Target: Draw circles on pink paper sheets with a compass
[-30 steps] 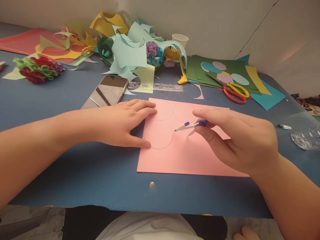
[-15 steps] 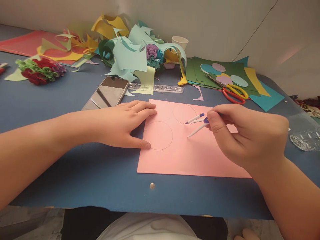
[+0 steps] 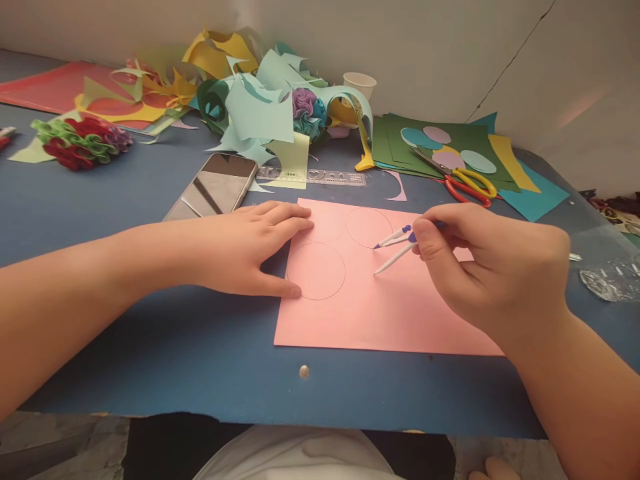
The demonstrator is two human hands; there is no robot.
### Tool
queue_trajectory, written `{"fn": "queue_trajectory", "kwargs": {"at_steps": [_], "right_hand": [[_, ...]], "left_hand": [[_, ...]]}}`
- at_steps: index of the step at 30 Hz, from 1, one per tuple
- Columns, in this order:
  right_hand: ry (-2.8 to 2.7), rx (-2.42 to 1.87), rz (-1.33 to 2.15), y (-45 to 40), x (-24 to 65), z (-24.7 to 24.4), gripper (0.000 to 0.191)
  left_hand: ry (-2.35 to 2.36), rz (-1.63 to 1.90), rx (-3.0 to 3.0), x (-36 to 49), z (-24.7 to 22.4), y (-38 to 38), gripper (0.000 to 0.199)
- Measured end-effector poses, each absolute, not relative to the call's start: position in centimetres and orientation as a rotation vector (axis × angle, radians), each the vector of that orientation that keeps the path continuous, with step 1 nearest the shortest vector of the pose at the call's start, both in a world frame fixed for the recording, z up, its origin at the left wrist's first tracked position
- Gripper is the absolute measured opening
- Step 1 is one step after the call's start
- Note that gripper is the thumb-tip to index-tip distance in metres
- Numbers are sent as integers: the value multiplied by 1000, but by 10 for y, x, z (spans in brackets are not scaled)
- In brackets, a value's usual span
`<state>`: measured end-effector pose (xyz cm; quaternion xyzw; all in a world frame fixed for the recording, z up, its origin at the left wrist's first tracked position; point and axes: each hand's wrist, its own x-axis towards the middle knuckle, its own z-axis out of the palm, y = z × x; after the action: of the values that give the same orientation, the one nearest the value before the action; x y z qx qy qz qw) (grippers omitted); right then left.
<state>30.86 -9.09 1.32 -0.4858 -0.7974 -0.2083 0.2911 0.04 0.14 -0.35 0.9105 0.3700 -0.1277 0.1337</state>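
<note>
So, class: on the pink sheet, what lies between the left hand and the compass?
A drawn circle on the pink sheet, otherwise bare paper, in the head view.

Pink paper (image 3: 380, 313), blue table (image 3: 150, 347), white-and-purple compass (image 3: 397, 243), red-and-yellow scissors (image 3: 467, 185).

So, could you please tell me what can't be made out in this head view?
- Top of the compass: hidden inside the right hand.
- Pink sheet, left edge: partly under the left hand.
- Ruler markings: too small to read.
- Clear object: cut off by the right edge.
</note>
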Motion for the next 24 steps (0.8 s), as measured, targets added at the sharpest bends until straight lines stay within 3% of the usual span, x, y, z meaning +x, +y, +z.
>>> {"fn": "queue_trajectory", "kwargs": {"at_steps": [6,17,24], "right_hand": [[-2131,-1278,-496,-91,308,13,11],[-2125,-1021,-120,-91,306,15,27],[-2132,-997,-239,-94,307,18,29]], "left_hand": [[1078,-385,2647,1,-2,1,115],[1080,-381,2653,2,-3,0,114],[1099,-412,2641,5,-1,0,114]]}}
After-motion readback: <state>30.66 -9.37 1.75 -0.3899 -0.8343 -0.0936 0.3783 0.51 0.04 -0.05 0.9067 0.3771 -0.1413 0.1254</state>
